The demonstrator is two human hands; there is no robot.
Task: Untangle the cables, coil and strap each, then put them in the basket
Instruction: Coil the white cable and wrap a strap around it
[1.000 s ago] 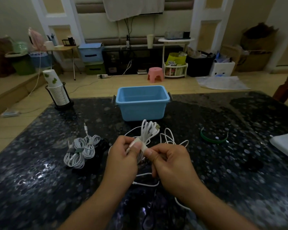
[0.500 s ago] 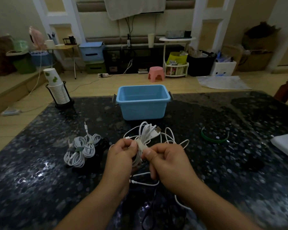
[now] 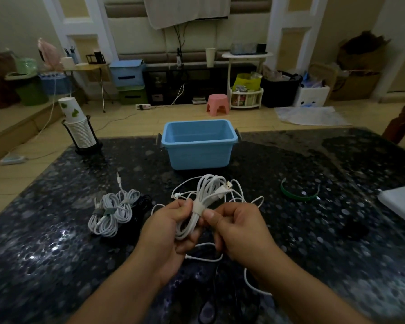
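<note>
A coiled white cable with a pale strap round its middle is held over the dark table. My left hand grips the coil from the left. My right hand pinches the strap with thumb and fingers. Loose white cable lies tangled on the table behind the coil. Two strapped white coils lie to the left, beside a black cable. The light blue basket stands behind, with nothing seen inside it.
A green strap lies on the table at the right. A holder with stacked paper cups stands at the back left corner. A white flat object lies at the right edge. A black cable runs near the front edge.
Both hands have drawn slightly nearer with the coil. The strap now sits wrapped round the coil's middle, and my right thumb presses on it.
</note>
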